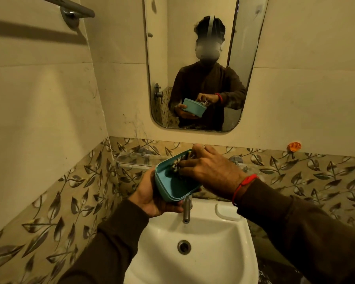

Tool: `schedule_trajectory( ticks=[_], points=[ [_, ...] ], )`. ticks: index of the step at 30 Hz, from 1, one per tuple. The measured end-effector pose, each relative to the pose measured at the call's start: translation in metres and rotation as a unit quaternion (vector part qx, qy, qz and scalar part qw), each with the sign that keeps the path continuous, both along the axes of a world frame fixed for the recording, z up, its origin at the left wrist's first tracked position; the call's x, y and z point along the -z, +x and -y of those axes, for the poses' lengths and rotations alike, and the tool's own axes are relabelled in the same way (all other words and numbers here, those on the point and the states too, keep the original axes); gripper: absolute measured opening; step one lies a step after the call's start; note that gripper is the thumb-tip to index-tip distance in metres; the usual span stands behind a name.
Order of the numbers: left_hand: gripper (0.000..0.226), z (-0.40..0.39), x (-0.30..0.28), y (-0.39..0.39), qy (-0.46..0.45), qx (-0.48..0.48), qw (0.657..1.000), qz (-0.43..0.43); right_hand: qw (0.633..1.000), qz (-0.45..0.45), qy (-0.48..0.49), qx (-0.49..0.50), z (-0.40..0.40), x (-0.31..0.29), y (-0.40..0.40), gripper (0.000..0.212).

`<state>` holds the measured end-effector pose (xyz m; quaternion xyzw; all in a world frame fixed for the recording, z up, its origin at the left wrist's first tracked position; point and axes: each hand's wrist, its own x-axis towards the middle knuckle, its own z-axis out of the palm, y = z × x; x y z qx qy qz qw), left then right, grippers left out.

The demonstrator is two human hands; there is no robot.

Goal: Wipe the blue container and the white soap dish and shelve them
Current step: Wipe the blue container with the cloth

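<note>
My left hand [152, 193] holds the blue container [172, 185] from below, tilted with its open side toward me, above the sink. My right hand [211, 171] reaches into the container and presses a small patterned cloth [177, 163] against its inner wall. The white soap dish [226, 212] lies on the sink's back right ledge, below my right wrist. A clear glass shelf [131, 158] is fixed to the tiled wall behind the container, partly hidden by it.
A white sink [193, 263] with a metal tap [186, 210] sits directly below my hands. A mirror [193, 58] hangs on the wall ahead, reflecting a person. A towel bar [70, 7] is at the upper left, an orange hook [293, 146] at right.
</note>
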<state>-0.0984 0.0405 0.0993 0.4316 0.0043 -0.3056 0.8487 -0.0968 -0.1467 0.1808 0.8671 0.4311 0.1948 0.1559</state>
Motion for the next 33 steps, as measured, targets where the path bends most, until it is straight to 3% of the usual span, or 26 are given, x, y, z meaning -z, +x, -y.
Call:
schedule_trajectory(
  ticks=[5, 9, 13, 15, 18, 22, 25, 28, 30, 33],
  points=[
    [0.070, -0.002, -0.008, -0.001, 0.100, -0.039, 0.992, 0.067, 0.995, -0.001, 0.039, 0.090, -0.006, 0.020, -0.005, 0.070],
    [0.057, -0.005, -0.014, 0.000, 0.151, -0.081, 0.979, 0.112, 0.995, -0.017, 0.048, 0.089, -0.011, 0.031, -0.010, 0.066],
    [0.063, -0.002, -0.012, -0.001, 0.202, -0.104, 0.967, 0.119, 0.987, -0.092, 0.111, 0.075, -0.016, 0.037, -0.016, 0.061],
    [0.064, 0.001, -0.009, -0.003, 0.202, -0.114, 0.967, 0.107, 0.976, -0.150, 0.148, 0.053, -0.020, 0.036, -0.018, 0.056],
    [0.054, 0.003, -0.004, -0.001, 0.136, -0.128, 0.978, 0.097, 0.929, -0.288, 0.234, 0.008, -0.032, 0.032, -0.026, 0.038],
    [0.055, -0.001, -0.002, 0.001, 0.069, -0.116, 0.987, 0.091, 0.885, -0.372, 0.279, 0.001, -0.038, 0.028, -0.030, 0.025],
    [0.059, -0.007, 0.004, -0.004, 0.053, -0.075, 0.992, 0.091, 0.815, -0.488, 0.313, -0.001, -0.027, 0.023, -0.032, 0.025],
    [0.055, -0.008, 0.007, -0.010, 0.001, -0.049, 0.996, 0.075, 0.701, -0.582, 0.412, -0.002, -0.016, 0.019, -0.035, 0.021],
    [0.057, -0.007, 0.006, -0.011, -0.001, -0.049, 0.996, 0.069, 0.624, -0.600, 0.500, -0.021, -0.012, 0.015, -0.035, 0.018],
    [0.066, -0.010, 0.007, -0.013, 0.026, -0.036, 0.998, 0.046, 0.518, -0.558, 0.648, -0.022, -0.005, 0.007, -0.032, 0.022]
  ],
)
